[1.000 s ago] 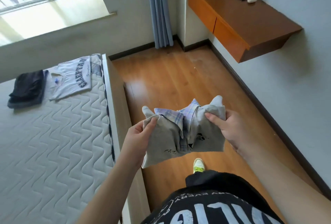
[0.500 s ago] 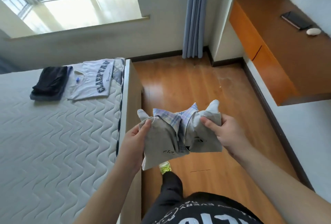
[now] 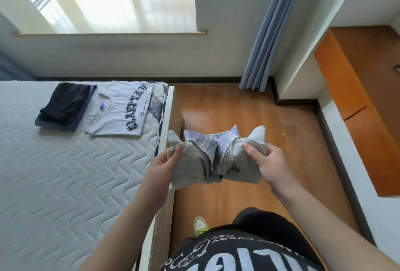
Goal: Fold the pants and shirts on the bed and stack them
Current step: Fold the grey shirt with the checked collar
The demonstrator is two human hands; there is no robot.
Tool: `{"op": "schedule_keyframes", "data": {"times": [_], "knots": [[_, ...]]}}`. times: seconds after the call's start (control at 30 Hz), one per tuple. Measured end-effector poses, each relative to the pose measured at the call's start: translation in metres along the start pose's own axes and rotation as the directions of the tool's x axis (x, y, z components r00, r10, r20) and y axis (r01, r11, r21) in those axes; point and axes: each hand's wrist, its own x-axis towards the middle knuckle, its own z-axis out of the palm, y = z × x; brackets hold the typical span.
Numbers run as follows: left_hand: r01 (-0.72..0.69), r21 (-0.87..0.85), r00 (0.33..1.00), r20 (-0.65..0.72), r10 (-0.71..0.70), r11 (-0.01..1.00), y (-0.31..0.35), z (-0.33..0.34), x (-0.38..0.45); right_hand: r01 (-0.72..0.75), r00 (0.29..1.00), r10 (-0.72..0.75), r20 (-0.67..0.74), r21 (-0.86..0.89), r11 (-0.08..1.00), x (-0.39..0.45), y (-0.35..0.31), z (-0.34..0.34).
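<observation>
Near the middle of the frame, both hands held a folded grey shirt (image 3: 194, 170) with a plaid collar in the air, over the wooden floor (image 3: 238, 110) and just right of the bed's edge. The left hand (image 3: 161, 168) pinched the shirt's left shoulder, thumb on top and fingers curled behind the cloth. The right hand (image 3: 269, 168) gripped the right shoulder the same way, thumb pressed into the fabric. The plaid collar stood up between the two hands, and a grey corner of cloth poked up beyond each one.

The bed (image 3: 54, 184), with its bare quilted mattress, filled the left half of the frame. In the upper left part of it lay a folded dark garment (image 3: 65, 106) stacked on something blue-grey, and just to its right, touching or nearly so, a folded white T-shirt (image 3: 127, 110) with dark block lettering. Both lay well apart from the shirt in the hands.

A blue curtain (image 3: 266, 39) hung at upper right, and an orange-brown table (image 3: 357, 97) ran along the right edge. A shoe (image 3: 200, 225) with yellow-green laces showed at the bottom centre
</observation>
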Motion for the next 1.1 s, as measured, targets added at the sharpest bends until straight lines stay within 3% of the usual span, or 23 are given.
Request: {"op": "schedule_keyframes", "data": {"times": [0.23, 0.4, 0.6, 0.7, 0.77, 0.9, 1.1], "knots": [[-0.024, 0.04, 1.0, -0.016, 0.025, 0.999, 0.025, 0.002, 0.095, -0.089, 0.992, 0.084, 0.092, 0.057, 0.994, 0.11, -0.034, 0.008], [-0.074, 0.198, 0.997, 0.04, 0.067, 0.977, 0.042, 0.029, 0.166, -0.14, 0.971, 0.131, 0.202, 0.03, 0.99, 0.202, -0.063, 0.01], [-0.069, 0.031, 0.959, -0.272, 0.075, 0.997, 0.071, 0.05, 0.234, -0.068, 0.936, 0.101, 0.338, -0.107, 0.992, 0.3, -0.116, 0.011], [-0.114, -0.046, 0.93, -0.357, 0.09, 0.992, 0.08, 0.045, 0.247, 0.0, 0.864, 0.099, 0.493, -0.197, 0.98, 0.338, -0.139, 0.027], [-0.139, -0.103, 0.895, -0.439, 0.08, 0.985, 0.082, 0.036, 0.254, 0.045, 0.812, 0.116, 0.572, -0.26, 0.965, 0.357, -0.148, 0.048], [-0.203, -0.303, 0.806, -0.591, -0.016, 0.931, 0.084, 0.004, 0.269, 0.083, 0.785, 0.134, 0.604, -0.317, 0.945, 0.392, -0.155, 0.11], [-0.206, -0.298, 0.716, -0.695, -0.064, 0.932, 0.093, -0.069, 0.303, 0.216, 0.712, 0.188, 0.677, -0.466, 0.858, 0.429, -0.164, 0.215]]}}
